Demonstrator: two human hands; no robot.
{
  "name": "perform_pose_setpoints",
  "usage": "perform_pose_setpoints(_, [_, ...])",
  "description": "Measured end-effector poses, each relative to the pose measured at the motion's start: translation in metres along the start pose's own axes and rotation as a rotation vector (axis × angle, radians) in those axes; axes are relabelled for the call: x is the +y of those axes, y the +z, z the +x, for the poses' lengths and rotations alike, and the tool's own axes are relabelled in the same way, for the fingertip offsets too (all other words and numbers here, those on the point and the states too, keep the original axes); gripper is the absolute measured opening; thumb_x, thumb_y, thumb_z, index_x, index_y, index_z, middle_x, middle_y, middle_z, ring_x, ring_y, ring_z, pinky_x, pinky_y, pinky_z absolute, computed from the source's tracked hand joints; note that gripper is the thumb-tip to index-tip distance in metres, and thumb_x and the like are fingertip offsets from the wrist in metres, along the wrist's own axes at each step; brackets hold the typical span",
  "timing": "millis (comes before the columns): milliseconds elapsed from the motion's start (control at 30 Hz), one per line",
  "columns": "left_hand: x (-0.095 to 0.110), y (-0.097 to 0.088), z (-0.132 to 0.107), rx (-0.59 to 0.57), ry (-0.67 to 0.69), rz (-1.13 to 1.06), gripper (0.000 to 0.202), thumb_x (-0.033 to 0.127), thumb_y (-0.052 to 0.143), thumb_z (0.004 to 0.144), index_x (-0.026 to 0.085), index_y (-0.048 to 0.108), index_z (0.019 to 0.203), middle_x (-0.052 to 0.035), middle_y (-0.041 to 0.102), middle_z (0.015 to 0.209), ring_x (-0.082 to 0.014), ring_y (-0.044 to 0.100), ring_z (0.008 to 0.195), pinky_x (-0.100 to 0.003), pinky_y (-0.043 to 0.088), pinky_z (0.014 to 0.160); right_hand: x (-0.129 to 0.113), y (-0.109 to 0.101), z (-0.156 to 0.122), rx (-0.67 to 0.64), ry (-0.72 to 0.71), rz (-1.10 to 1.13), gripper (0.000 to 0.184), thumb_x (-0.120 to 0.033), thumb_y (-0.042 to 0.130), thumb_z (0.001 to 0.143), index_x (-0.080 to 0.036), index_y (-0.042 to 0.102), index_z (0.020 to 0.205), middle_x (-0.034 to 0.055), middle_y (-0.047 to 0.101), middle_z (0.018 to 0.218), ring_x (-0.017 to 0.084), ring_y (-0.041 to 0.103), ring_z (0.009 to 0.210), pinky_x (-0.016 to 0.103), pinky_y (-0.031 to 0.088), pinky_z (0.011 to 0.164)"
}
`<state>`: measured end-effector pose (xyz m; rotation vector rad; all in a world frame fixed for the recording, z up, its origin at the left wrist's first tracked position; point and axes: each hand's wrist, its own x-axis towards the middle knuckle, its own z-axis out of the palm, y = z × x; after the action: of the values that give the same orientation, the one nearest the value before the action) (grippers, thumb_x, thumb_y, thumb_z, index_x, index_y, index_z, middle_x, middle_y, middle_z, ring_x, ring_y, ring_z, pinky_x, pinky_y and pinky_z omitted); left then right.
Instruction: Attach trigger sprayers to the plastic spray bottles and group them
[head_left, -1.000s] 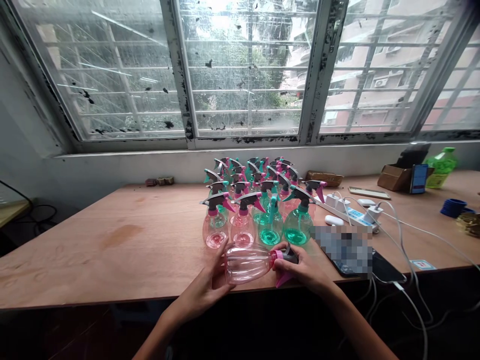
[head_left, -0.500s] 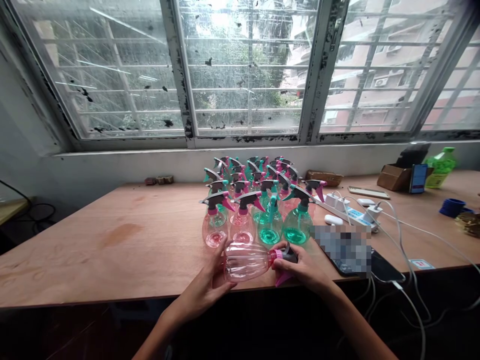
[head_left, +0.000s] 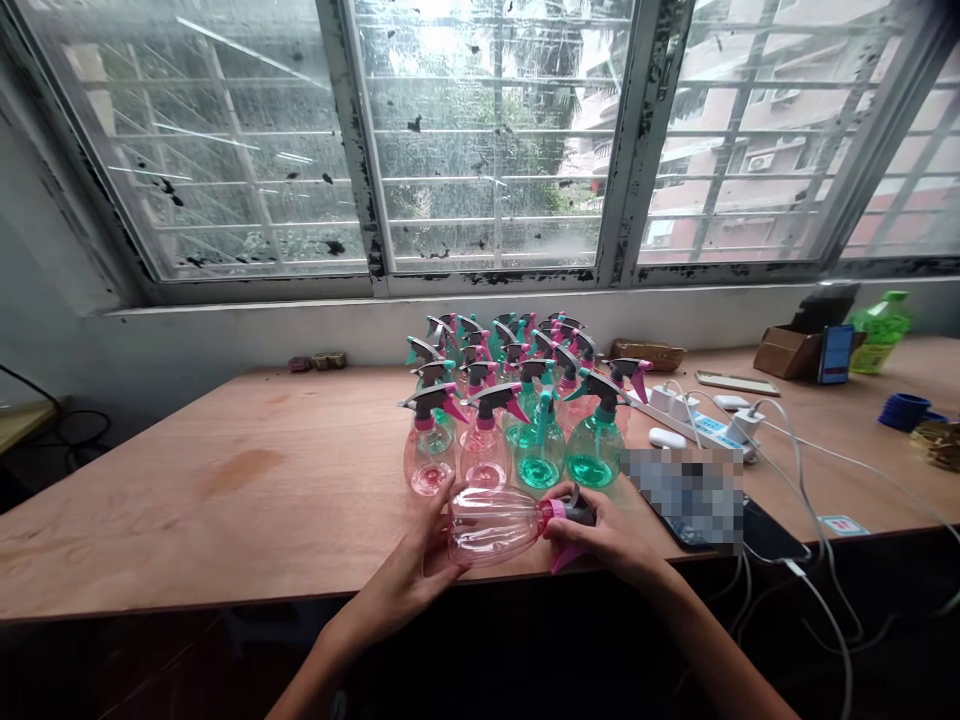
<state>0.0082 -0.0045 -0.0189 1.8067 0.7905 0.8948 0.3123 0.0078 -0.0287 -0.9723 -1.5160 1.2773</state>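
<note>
A clear pink spray bottle [head_left: 495,526] lies on its side over the near edge of the wooden table [head_left: 247,490]. My left hand [head_left: 409,575] cups its round base, fingers wrapped around it. My right hand [head_left: 607,540] grips the neck and the grey and pink trigger head [head_left: 574,515]. Just behind stand several upright spray bottles [head_left: 510,400], pink and teal, in rows reaching toward the window.
A white power strip [head_left: 701,425] with plugs and cables lies right of the bottles, a dark phone [head_left: 772,540] near the edge. Farther right are a cardboard box [head_left: 787,355], a green bottle [head_left: 885,330] and a blue roll [head_left: 906,412]. Cables hang off the table's front right.
The bottle has shifted very slightly in my hands; both hands keep the same hold.
</note>
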Motion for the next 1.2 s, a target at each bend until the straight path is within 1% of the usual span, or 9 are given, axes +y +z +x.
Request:
perform_pose_setpoints(100, [0.003,0.000,0.000,0.000,-0.037,0.007,0.101,0.029,0.077,0.087,0.036,0.009,0.162,-0.0067,0.022,0.169,-0.0347,0.028,0.152,-0.054,0.023,0.125,0.000,-0.001,0.000,0.001,0.002,0.014,0.045,-0.051,0.085,0.075,-0.019,0.068,0.101,0.0022,0.069,0.085,0.020,0.065,0.076,0.030,0.051,0.071])
perform_pose_setpoints(167, [0.007,0.000,0.000,-0.003,-0.064,-0.004,0.101,0.030,0.078,0.086,0.034,0.012,0.162,-0.0071,0.024,0.168,-0.0350,0.026,0.153,-0.053,0.025,0.124,0.000,-0.001,0.000,-0.002,-0.001,0.021,0.044,-0.051,0.085,0.075,-0.019,0.068,0.100,0.0018,0.069,0.085,0.020,0.065,0.077,0.030,0.051,0.072])
perform_pose_setpoints(233, [0.010,0.001,0.000,-0.005,-0.076,-0.023,0.098,0.030,0.076,0.088,0.033,0.012,0.162,-0.0075,0.024,0.168,-0.0344,0.028,0.152,-0.053,0.029,0.123,0.000,0.000,-0.001,-0.008,-0.003,0.023,0.041,-0.049,0.084,0.076,-0.020,0.068,0.100,0.0018,0.069,0.085,0.020,0.065,0.078,0.030,0.050,0.074])
perform_pose_setpoints(433, [0.005,0.003,0.000,0.006,-0.021,-0.061,0.090,0.030,0.065,0.096,0.039,0.004,0.161,-0.0059,0.019,0.170,-0.0334,0.033,0.150,-0.053,0.031,0.122,-0.001,0.000,-0.001,-0.022,0.002,0.020,0.039,-0.045,0.083,0.079,-0.018,0.067,0.101,0.0021,0.069,0.085,0.019,0.064,0.078,0.030,0.049,0.074])
perform_pose_setpoints(600, [0.009,0.001,0.000,-0.030,-0.075,-0.086,0.098,0.026,0.075,0.089,0.036,0.010,0.161,-0.0066,0.023,0.169,-0.0328,0.033,0.150,-0.049,0.030,0.123,-0.001,-0.001,-0.001,-0.028,0.001,0.014,0.038,-0.045,0.083,0.078,-0.019,0.067,0.101,0.0021,0.069,0.087,0.019,0.064,0.079,0.030,0.049,0.074])
perform_pose_setpoints(700, [0.010,0.000,0.001,-0.041,-0.090,-0.121,0.095,0.027,0.073,0.091,0.034,0.010,0.162,-0.0079,0.024,0.168,-0.0327,0.037,0.148,-0.049,0.032,0.122,-0.001,-0.001,-0.001,-0.036,-0.004,0.004,0.038,-0.043,0.085,0.078,-0.019,0.067,0.101,0.0020,0.068,0.088,0.019,0.063,0.079,0.029,0.049,0.074])
perform_pose_setpoints(933, [-0.002,-0.003,0.000,-0.037,-0.034,-0.091,0.089,0.028,0.067,0.096,0.042,0.007,0.160,-0.0056,0.020,0.169,-0.0338,0.033,0.150,-0.050,0.038,0.119,-0.002,-0.001,-0.001,-0.031,-0.005,0.002,0.037,-0.043,0.084,0.079,-0.018,0.067,0.102,0.0020,0.067,0.087,0.017,0.062,0.078,0.028,0.048,0.073])
perform_pose_setpoints(1067, [0.002,-0.004,0.000,-0.045,-0.033,-0.066,0.105,0.026,0.079,0.086,0.042,0.006,0.160,-0.0060,0.018,0.170,-0.0346,0.034,0.149,-0.052,0.033,0.121,-0.002,-0.001,-0.001,-0.034,-0.011,0.003,0.037,-0.043,0.084,0.079,-0.019,0.067,0.102,0.0015,0.066,0.085,0.017,0.060,0.076,0.027,0.048,0.071])
perform_pose_setpoints(1200, [0.006,-0.004,0.000,-0.060,-0.052,-0.061,0.099,0.026,0.076,0.089,0.040,0.009,0.161,-0.0057,0.021,0.169,-0.0336,0.031,0.151,-0.052,0.030,0.123,-0.002,-0.001,-0.001,-0.014,-0.017,-0.021,0.036,-0.042,0.084,0.079,-0.020,0.068,0.102,0.0013,0.067,0.088,0.017,0.061,0.079,0.028,0.049,0.073])
